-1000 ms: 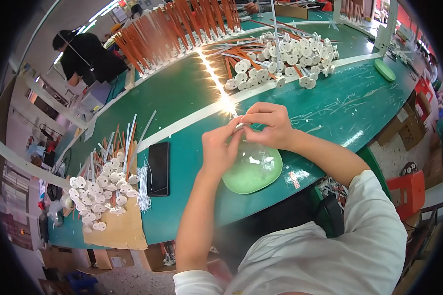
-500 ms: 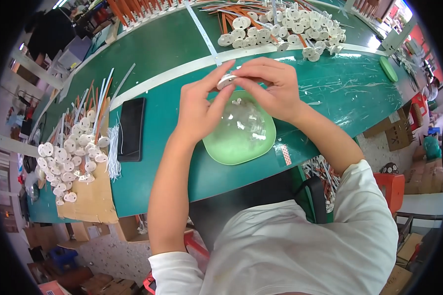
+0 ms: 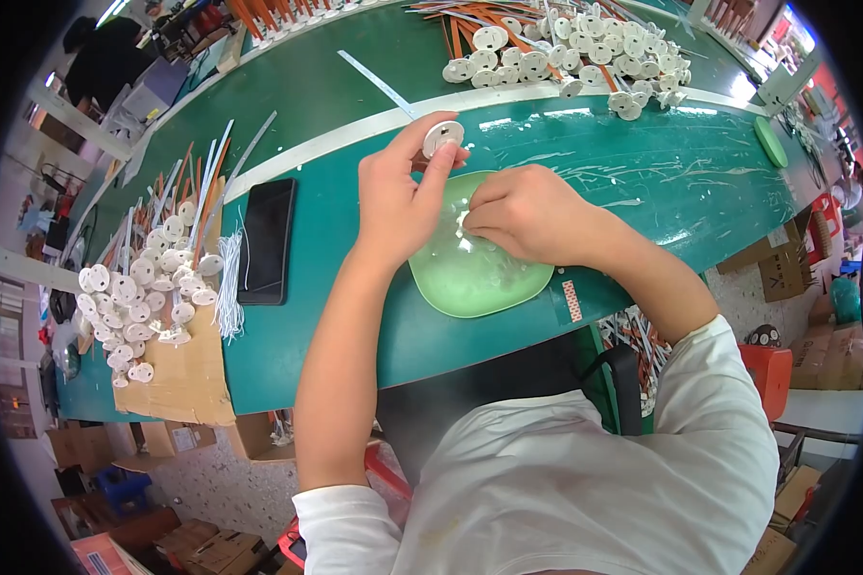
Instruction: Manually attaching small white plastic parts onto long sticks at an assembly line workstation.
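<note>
- Left hand (image 3: 398, 196) is pinching a white disc (image 3: 442, 136) at fingertips, above the green dish (image 3: 470, 278).
- Right hand (image 3: 527, 213), fingers bunched, is picking inside the dish.
- Green worktable (image 3: 642, 182) is carrying white parts (image 3: 566, 57) at 12 o'clock and a black phone (image 3: 267, 240) at 9 o'clock.

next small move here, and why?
Probably lift one small piece out of the green dish with the right hand and bring it to the white disc. The left hand pinches that disc just above the dish, while the right fingertips rest in it.
</note>
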The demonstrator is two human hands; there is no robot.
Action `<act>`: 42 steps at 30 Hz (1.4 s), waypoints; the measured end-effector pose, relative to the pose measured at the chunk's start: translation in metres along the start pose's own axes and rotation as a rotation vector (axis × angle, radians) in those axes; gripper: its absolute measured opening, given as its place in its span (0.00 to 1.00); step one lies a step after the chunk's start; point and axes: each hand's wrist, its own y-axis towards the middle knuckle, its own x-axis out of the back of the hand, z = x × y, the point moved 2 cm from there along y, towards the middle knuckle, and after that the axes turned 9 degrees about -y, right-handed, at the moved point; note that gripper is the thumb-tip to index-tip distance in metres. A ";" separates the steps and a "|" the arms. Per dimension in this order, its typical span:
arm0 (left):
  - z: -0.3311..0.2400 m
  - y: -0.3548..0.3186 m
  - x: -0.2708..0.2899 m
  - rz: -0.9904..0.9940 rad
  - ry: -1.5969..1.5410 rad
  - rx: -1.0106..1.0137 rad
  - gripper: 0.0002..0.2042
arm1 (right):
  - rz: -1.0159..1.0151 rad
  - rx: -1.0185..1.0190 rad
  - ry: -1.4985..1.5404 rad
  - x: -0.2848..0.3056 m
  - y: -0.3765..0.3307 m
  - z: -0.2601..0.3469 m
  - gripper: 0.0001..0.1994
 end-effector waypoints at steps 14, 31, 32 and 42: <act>-0.007 -0.001 0.003 -0.008 -0.284 0.053 0.13 | 0.066 -0.663 1.066 0.014 0.004 -0.019 0.06; -0.013 -0.004 0.002 -0.007 -0.268 0.066 0.18 | -0.142 -0.796 1.186 0.016 0.000 -0.025 0.06; -0.012 -0.003 0.004 -0.041 -0.267 0.060 0.18 | -0.048 -0.739 1.040 0.018 0.000 -0.023 0.07; -0.015 -0.003 0.008 -0.024 -0.207 0.058 0.17 | -0.200 -0.668 0.918 0.015 0.000 -0.017 0.09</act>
